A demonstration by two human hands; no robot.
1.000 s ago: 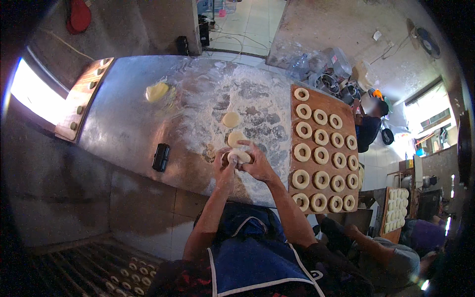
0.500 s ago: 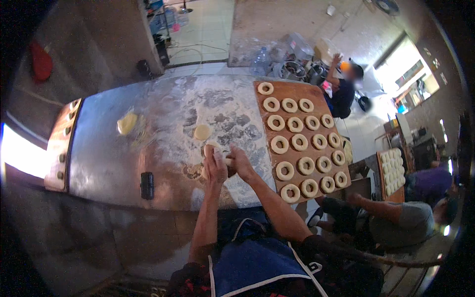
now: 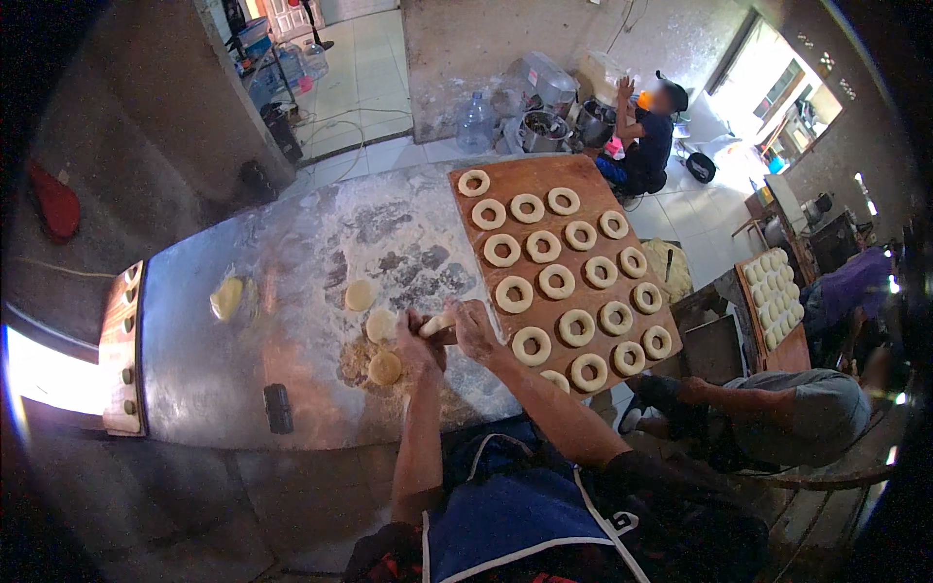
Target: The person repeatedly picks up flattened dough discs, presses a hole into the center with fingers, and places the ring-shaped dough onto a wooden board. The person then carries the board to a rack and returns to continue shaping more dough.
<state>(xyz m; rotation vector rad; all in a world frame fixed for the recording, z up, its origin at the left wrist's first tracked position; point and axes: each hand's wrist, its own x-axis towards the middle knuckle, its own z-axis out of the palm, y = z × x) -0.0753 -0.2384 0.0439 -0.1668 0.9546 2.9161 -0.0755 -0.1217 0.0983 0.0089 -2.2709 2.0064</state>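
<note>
Above the floured metal table (image 3: 282,340), a pale piece of dough (image 3: 436,325) stretches between my two hands. My left hand (image 3: 421,348) is closed around its left end, and my right hand (image 3: 473,333) grips the right end; fingers partly hide its full shape. Just left of my hands lie three flat dough rounds: a far one (image 3: 359,295), a middle one (image 3: 381,325) and a browner-looking near one (image 3: 385,368). Beyond my right hand is a wooden board (image 3: 607,325) bearing rows of dough rings (image 3: 556,282).
A yellowish dough lump (image 3: 226,298) and a dark scraper-like object (image 3: 278,408) sit on the table's left half. Another board (image 3: 121,394) stands at the left end. One person (image 3: 646,146) crouches beyond the table; another (image 3: 812,413) sits at the right near a dough-filled tray (image 3: 775,301).
My hands have moved right relative to the dough rounds, uncovering the middle and near ones. The dough now shows stretched between my hands. The whole view has shifted and turned slightly.
</note>
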